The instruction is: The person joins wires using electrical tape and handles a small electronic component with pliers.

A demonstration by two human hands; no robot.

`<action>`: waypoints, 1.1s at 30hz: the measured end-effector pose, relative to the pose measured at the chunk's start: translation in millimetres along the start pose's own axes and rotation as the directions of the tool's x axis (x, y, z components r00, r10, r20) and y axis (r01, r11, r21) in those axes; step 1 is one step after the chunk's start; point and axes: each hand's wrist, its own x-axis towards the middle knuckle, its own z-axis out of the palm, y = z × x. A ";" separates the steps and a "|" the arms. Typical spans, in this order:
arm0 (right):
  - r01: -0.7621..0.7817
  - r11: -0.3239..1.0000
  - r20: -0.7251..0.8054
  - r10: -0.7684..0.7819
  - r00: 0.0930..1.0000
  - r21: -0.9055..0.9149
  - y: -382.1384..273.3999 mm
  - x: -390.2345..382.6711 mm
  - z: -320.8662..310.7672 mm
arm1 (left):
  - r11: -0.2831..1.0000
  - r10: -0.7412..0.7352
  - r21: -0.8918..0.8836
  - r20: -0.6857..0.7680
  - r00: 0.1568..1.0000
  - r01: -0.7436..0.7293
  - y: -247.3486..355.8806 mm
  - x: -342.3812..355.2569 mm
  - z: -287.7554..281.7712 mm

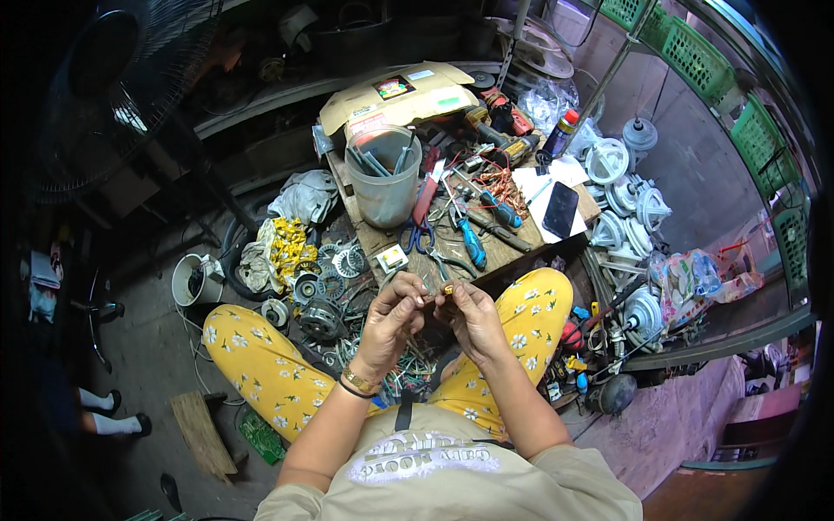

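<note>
Clock centred on your two hands, 12 toward the bench (445, 241). Your right hand (476, 319): thumb and forefinger pinching a small yellow-brown piece (448, 291), held up in front of the near edge of the bench; its exact kind is too small to tell. Your left hand (385, 323): thumb and forefinger drawn together just beside the piece, at 9; whether these fingers grip anything, cannot tell.

On the bench, near you: scissors (417, 236) with dark blue handles, at 12; pliers (453, 262) between 12 and 1; blue-handled screwdriver (472, 245) at 1. Farther: translucent bin (382, 201), tools standing in it, at 11; copper wire tangle (506, 187) at 1 to 2; dark phone (560, 210) on white paper at 2.

Off the bench: yellow cloth (294, 247) at 10; round metal motor part (320, 320) at 9; green circuit board (261, 436) on the floor at 8.
</note>
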 end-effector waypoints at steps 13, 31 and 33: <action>0.244 0.612 0.011 -0.358 0.934 -0.752 -4.4 65.3 -37.4 | 0.935 0.148 0.354 -0.348 0.926 -0.017 3.6 5.2 6.6; -0.047 0.028 -0.055 -0.491 0.870 -0.998 1.8 226.9 -8.1 | 0.945 0.027 0.311 -0.376 0.926 0.099 -4.0 11.5 5.3; -0.136 0.040 -0.137 -0.503 0.853 -0.990 6.8 245.8 -4.7 | 0.935 0.056 0.345 -0.363 0.930 0.078 -2.4 11.1 8.3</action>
